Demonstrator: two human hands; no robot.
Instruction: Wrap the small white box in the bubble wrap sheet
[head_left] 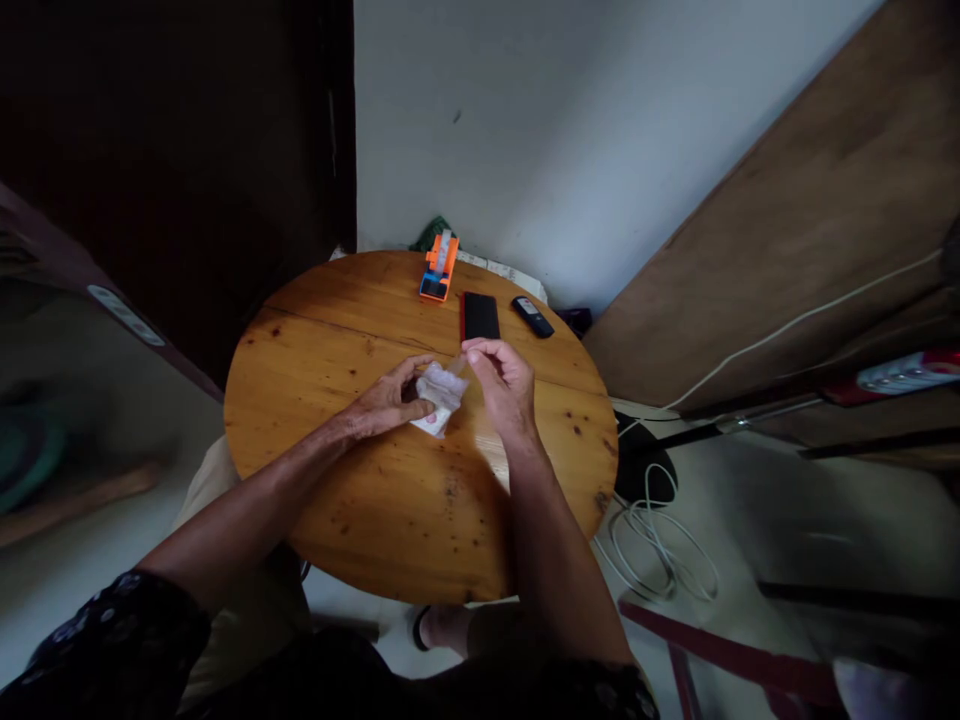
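Over the round wooden table (360, 345), my left hand (390, 400) is closed around a small white package (439, 400), which looks loosely wrapped in crinkled, see-through material. Its thumb presses on the near side. To the right, my right hand (504, 380) is closed in a pinch at the end of a short clear strip (456, 364), apparently tape, that runs toward the package's upper edge. Whether the strip is stuck to the package is too small to tell. Beyond both hands, an orange and blue tape dispenser (439, 268) stands with a roll in it.
A black phone-like slab with a red edge (480, 316) lies just past my right hand. Right of it is a dark handset (532, 316). A white wall (525, 130) rises behind the table. Coiled white cable (652, 545) lies on the floor at right.
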